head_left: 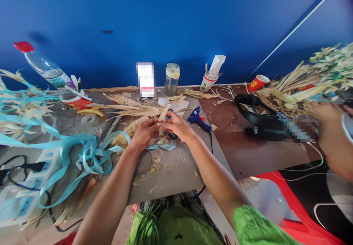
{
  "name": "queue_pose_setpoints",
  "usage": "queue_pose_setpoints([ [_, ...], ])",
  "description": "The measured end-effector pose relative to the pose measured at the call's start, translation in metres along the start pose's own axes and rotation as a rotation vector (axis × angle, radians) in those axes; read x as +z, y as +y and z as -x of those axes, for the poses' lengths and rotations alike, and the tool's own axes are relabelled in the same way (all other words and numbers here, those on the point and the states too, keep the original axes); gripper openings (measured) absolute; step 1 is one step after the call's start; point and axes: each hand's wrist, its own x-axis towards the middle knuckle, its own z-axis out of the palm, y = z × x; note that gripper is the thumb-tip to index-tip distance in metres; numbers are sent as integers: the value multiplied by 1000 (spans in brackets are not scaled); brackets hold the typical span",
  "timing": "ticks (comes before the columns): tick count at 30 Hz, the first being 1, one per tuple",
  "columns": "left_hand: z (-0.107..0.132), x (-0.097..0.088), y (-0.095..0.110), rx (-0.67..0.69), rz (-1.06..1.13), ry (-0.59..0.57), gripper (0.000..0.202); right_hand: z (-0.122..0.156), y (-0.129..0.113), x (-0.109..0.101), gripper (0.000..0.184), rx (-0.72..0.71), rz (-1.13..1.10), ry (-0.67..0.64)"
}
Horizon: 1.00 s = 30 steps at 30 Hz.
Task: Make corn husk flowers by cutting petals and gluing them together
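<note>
Over the middle of the grey table (171, 171), my left hand (145, 133) and my right hand (179, 125) meet fingertip to fingertip. Both pinch a small pale piece of dried corn husk (163, 122) between them. Fingers of both hands are closed on it. Just beneath the hands lie light blue ribbon (162, 146) and husk scraps. A dried corn cob (129, 131) lies just left of my left hand.
A blue glue gun (197, 119) lies right of my hands. Blue ribbon loops (82, 153) and husks cover the left. A jar (171, 79), paper cups (207, 82) and a bottle (44, 67) stand at the back. Another person's hand (325, 114) reaches over husks at right, near a black headset (261, 122).
</note>
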Motion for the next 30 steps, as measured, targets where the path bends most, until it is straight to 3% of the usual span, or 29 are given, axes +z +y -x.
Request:
queue_pose_setpoints([
  [12, -1, -1, 0, -23, -49, 46, 29, 1, 0, 1, 49, 35, -3, -4],
  [17, -3, -3, -1, 36, -34, 137, 30, -1, 0, -1, 43, 6, -28, 11],
  [21, -5, -4, -1, 119, 47, 242, 29, -11, 11, -8, 34, -51, -16, 196],
  [24, -5, -2, 1, 135, 93, 264, 30, -16, 19, -13, 32, -178, 180, 372],
  [26, -4, 0, 2, 152, 108, 272, 30, -16, 20, -13, 26, -270, 278, 422],
  [30, -3, 2, 3, 187, 105, 276, 29, -10, 15, 0, 28, -238, 172, 242],
])
